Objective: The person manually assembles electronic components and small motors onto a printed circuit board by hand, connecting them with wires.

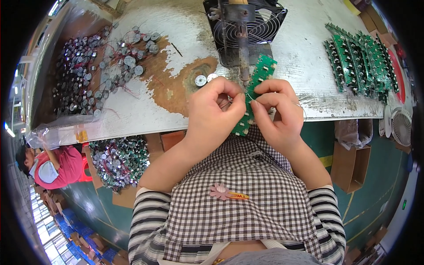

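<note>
A long green circuit board (263, 66) lies slanted under the upright soldering iron (244, 57), its tip close to my fingertips. My left hand (214, 106) is closed in a pinch at the board's left edge; what sits between its fingertips is too small to make out. Two small round motors (201, 80) stand just beyond its knuckles. My right hand (280, 110) is at the board's right side, thumb and forefinger pinched on a thin silvery wire (249, 95). A loop of that wire shows beside the hand's outer edge.
Behind the iron stands a black fan (265, 31) with a wire guard. Many small motors with red leads (128, 59) lie at the left, some inside a plastic-lined box (37, 88). Stacked green boards (360, 62) are at the right. The table's front edge (335, 119) runs close by.
</note>
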A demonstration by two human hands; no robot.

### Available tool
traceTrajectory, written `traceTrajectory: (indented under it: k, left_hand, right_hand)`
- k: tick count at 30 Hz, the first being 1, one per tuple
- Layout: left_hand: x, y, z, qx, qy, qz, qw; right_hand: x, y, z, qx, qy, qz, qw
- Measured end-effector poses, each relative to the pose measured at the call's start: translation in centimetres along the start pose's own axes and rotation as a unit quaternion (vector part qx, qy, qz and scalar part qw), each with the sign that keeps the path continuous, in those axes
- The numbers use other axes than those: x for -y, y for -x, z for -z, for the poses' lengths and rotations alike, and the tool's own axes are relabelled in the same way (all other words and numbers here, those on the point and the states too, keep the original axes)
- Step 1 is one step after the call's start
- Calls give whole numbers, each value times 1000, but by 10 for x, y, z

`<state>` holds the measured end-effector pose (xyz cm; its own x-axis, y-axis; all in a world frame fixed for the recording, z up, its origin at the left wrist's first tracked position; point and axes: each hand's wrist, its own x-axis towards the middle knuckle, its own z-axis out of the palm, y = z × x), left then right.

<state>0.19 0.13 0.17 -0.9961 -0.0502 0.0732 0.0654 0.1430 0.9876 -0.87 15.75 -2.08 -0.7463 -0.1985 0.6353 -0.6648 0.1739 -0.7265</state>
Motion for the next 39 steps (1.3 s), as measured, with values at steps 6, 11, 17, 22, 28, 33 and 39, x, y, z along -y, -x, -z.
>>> traceTrajectory:
  k: [6,11,17,22,28,33,39]
  left_hand:
    - [-3,4,5,64,-46,8,997]
    - [-10,-18,41,-77,-216,-234,945]
    - [-2,-40,134,-354,-229,-103,901]
    - [31,-74,162,-290,-506,-69,809]
    - [27,-91,163,-357,-358,-188,842]
    - [10,-92,161,-364,-328,-322,810]
    - [-12,-77,137,-354,37,-315,880]
  right_hand:
    - [-4,-1,7,-41,50,28,998]
    - [-3,5,11,-71,-90,-99,988]
    - [-11,13,7,-64,-135,-133,980]
    - [-12,11,5,-50,-139,-136,980]
    - [-14,12,2,-65,-144,-136,978]
    - [-15,11,3,-58,-133,-124,982]
    - [-16,13,2,-60,-137,-120,981]
